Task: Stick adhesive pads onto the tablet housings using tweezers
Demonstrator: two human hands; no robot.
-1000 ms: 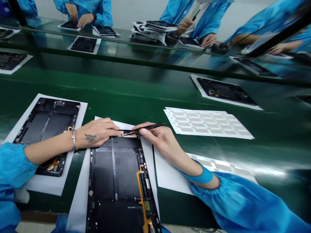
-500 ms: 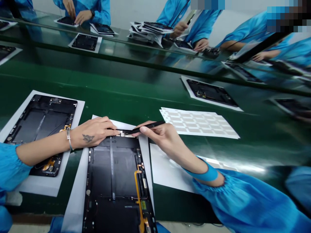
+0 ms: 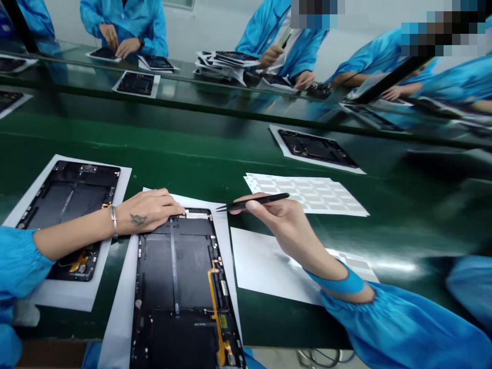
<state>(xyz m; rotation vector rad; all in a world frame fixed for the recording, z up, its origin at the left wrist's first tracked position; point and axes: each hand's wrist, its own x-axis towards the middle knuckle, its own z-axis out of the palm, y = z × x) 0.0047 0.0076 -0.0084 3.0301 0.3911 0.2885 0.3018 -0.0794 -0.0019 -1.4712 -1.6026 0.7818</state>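
An opened black tablet chassis (image 3: 180, 287) lies on a white sheet in front of me on the green belt (image 3: 215, 154). My left hand (image 3: 148, 211) rests on its top left corner, fingers bent and pressing down near the upper edge. My right hand (image 3: 282, 218) hovers right of the tablet's top edge and pinches black tweezers (image 3: 251, 202), whose tips point left and are lifted clear of the chassis. A sticker sheet (image 3: 307, 193) with rows of pale labels lies just beyond that hand. A blank white sheet (image 3: 265, 266) lies under my right forearm.
A second open tablet chassis (image 3: 69, 205) lies on paper to my left, and another (image 3: 313, 147) farther right on the belt. Across the belt, several people in blue coats work on tablets, with a stack of tablets (image 3: 223, 61) between them.
My right hand has drawn the tweezers to the right, away from the tablet's top edge. My left hand stays pressed on the top corner. The view has shifted slightly.
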